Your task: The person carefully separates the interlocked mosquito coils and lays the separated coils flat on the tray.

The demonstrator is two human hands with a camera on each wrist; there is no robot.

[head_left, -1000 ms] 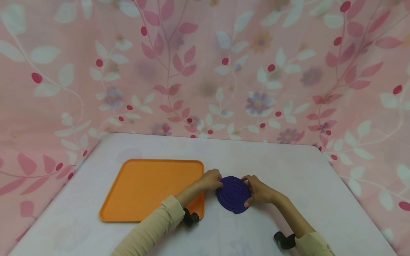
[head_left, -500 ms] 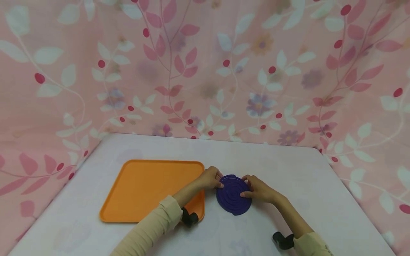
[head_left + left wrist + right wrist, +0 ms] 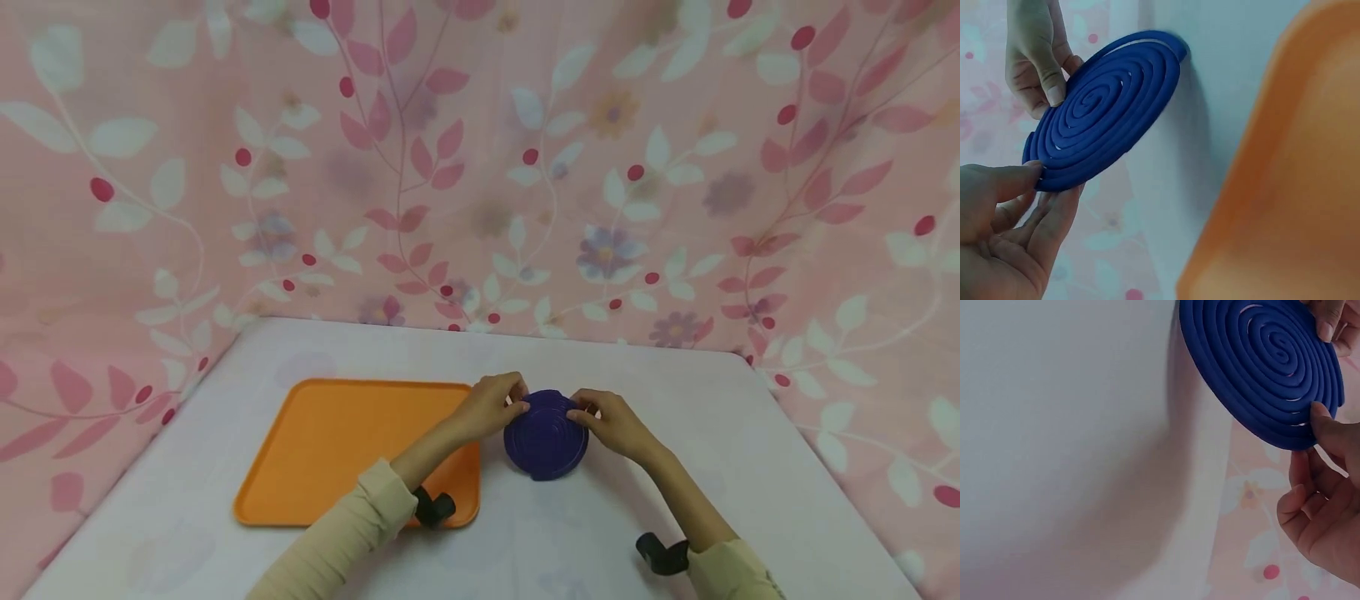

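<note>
While the blue spiral disc (image 3: 546, 437) is tilted up over the table to the right of the tray, I pinch its far rim with both hands: my left hand (image 3: 489, 406) at the left, my right hand (image 3: 617, 423) at the right, thumbs on the coiled face and fingertips behind, each grip narrow. Light slips through a few gaps between the coils. Beneath is a white table (image 3: 562, 542), faintly patterned and shadowed under the disc; around it hangs pink cloth (image 3: 480, 167) printed with leaves, berries and blurred flowers. I count one disc, one orange tray (image 3: 345, 442), two rolled beige sleeves (image 3: 330, 533) and two black devices (image 3: 435, 507), one at each wrist. The disc's back is hidden, as are parts of the fingers behind it, and I can't tell whether its lower edge touches the table. My left forearm covers the tray's near right part, the left wrist view crops the tray, and the lower edge of the head view cuts off both sleeves and the table's near side.
</note>
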